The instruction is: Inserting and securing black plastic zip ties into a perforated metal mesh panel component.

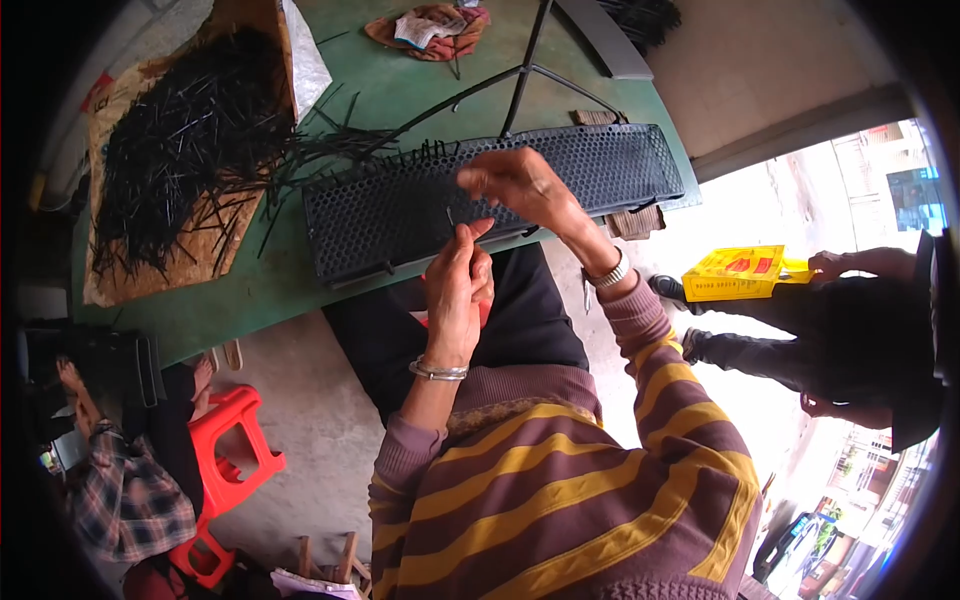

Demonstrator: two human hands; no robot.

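Note:
My left hand [458, 290] is closed in a pinch at the near side of a long black honeycomb panel [590, 165]. A short thin stick [450, 216] pokes up from its fingertips. My right hand [525, 188] hovers over the middle of the panel with bent fingers, just above and to the right of the left fingertips. Its fingertips are smeared by motion, so whether they hold anything is unclear. Several thin black sticks [425, 152] stand in a row along the panel's far left edge.
A heap of thin black sticks [195, 140] lies on a brown board [110, 285] at the left of the green table [200, 325]. Behind the panel stand a dark metal frame [520, 75] and a crumpled cloth [450, 42]. A person holds a yellow bag [735, 273] on the right.

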